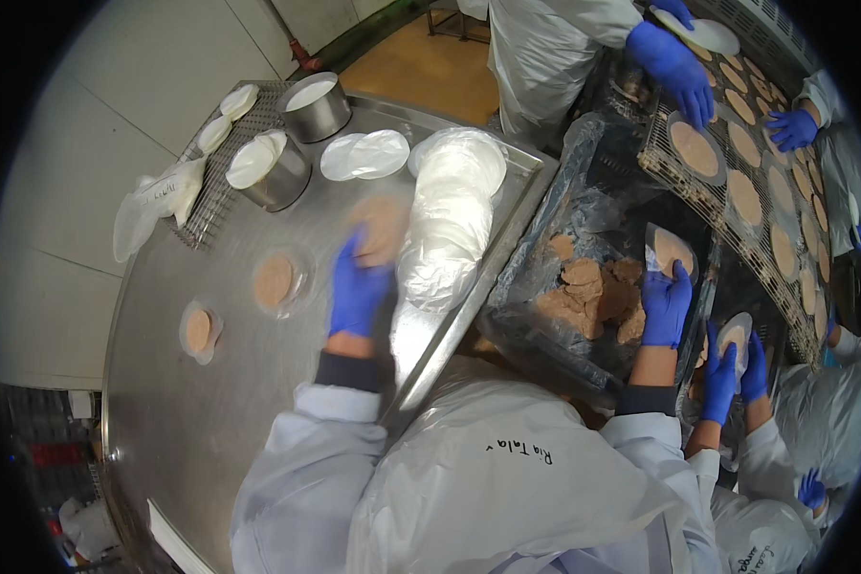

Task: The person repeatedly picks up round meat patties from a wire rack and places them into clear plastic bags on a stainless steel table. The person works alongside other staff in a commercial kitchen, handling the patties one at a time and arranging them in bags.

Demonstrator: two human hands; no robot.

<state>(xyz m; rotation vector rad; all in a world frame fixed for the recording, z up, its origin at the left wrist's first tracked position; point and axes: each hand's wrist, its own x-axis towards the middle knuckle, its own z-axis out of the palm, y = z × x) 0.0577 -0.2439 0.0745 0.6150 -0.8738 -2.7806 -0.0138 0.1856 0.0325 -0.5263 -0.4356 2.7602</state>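
My left hand, blue-gloved and smeared by motion, is over the steel table beside a pile of clear round film sheets. A flat round tan patty, equally blurred, sits at its fingertips and seems to be gripped there. Over the black plastic-lined tub, my right hand is closed on a flat patty backed by a round film sheet. Lumps of brownish-tan ground mixture lie in the tub below it. Two more patties on film, one larger and one smaller, rest on the table.
Two steel pots, loose film rounds and a wire rack with a plastic bag are at the table's far left. To the right, co-workers' gloved hands work around a mesh rack of patties.
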